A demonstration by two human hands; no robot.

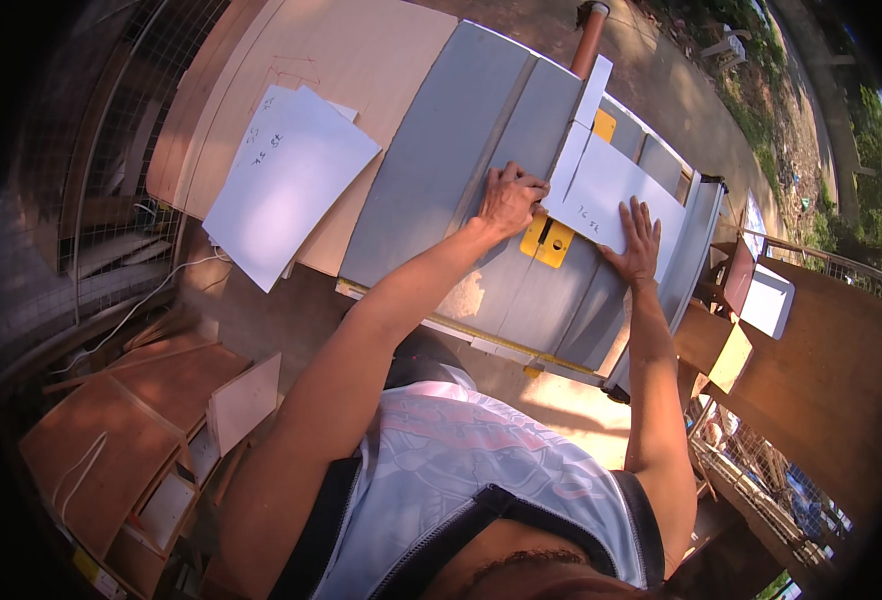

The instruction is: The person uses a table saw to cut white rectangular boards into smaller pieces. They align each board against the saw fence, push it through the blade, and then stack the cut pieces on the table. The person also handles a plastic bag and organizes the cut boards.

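Note:
A white board (626,185) with handwritten marks lies flat on the grey top of a table saw (441,140). My right hand (638,243) rests on the board's near right part, its fingers spread. Along the board's left side runs a narrow white strip (567,172), parted from it by a thin dark line. My left hand (509,203) is closed at the strip's near end, fingers curled and thumb side against it. The yellow insert plate (545,247) shows just in front of the board. The blade itself cannot be made out.
White panels (296,180) are stacked on the wooden side table (366,40) to the left. A metal fence (698,235) lines the saw's right side. An orange-brown pipe (589,42) stands at the far edge. Wooden cabinets (111,430) stand at lower left; a brown panel (821,350) is at right.

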